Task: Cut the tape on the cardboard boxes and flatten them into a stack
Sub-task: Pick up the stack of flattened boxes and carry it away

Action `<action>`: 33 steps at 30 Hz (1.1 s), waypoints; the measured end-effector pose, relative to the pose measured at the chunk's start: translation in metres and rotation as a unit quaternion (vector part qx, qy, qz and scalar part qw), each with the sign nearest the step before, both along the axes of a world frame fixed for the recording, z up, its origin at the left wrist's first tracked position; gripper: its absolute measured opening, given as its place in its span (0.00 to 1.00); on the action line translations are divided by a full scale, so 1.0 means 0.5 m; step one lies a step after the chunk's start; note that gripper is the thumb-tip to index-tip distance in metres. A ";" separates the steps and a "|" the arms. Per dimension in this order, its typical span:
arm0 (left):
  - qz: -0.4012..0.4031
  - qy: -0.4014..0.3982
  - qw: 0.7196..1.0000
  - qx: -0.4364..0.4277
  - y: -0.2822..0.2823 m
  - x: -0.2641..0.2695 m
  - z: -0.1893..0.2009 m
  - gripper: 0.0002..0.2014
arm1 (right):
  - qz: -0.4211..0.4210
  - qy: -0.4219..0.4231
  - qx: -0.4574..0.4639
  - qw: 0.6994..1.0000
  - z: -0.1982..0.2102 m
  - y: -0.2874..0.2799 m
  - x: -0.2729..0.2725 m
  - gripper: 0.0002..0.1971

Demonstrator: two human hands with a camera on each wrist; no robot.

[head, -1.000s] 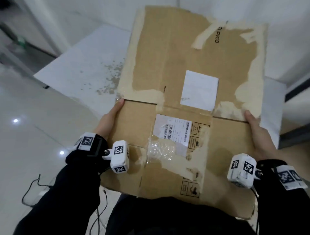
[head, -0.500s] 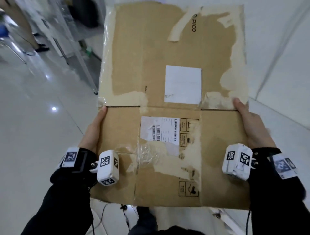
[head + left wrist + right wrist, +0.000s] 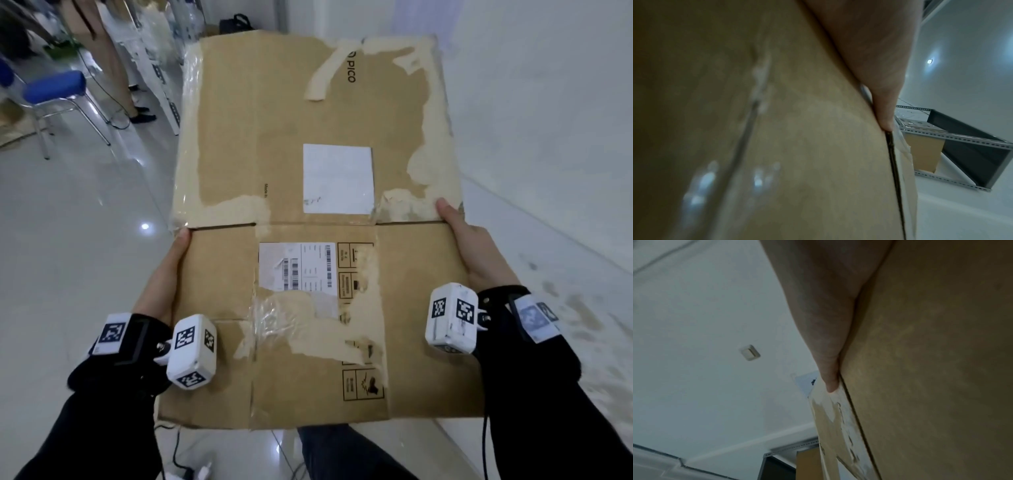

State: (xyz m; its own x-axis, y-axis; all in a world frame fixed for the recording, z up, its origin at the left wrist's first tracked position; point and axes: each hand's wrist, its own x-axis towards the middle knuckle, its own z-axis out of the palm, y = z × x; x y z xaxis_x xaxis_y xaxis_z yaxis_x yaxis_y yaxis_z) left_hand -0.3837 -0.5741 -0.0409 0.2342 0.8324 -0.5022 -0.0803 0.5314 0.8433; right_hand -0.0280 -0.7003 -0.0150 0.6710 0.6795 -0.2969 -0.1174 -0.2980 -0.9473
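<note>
Glossy white floor (image 3: 68,240) lay beneath a flattened cardboard box (image 3: 308,274), carried flat at chest height. The left hand (image 3: 164,274) and right hand (image 3: 479,253) gripped its opposite edges. Flattening looked done; next came laying it on a stack. A metal rack (image 3: 962,146) held cardboard.

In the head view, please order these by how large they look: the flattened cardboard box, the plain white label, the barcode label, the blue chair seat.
1. cardboard box
2. white label and barcode label, look alike
3. blue chair seat, farther away, so unsure
</note>
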 end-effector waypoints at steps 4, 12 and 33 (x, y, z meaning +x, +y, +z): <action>-0.001 0.020 1.000 -0.006 0.196 0.004 -0.021 0.32 | -0.004 0.027 -0.010 1.000 -0.044 0.190 -0.005 0.21; -0.061 0.064 0.994 -0.061 0.567 0.014 -0.068 0.35 | -0.060 0.058 -0.066 0.994 -0.098 0.486 -0.019 0.27; -0.362 0.314 0.868 -0.130 1.389 0.081 -0.400 0.52 | -0.339 0.219 -0.209 0.891 -0.425 0.899 -0.324 0.31</action>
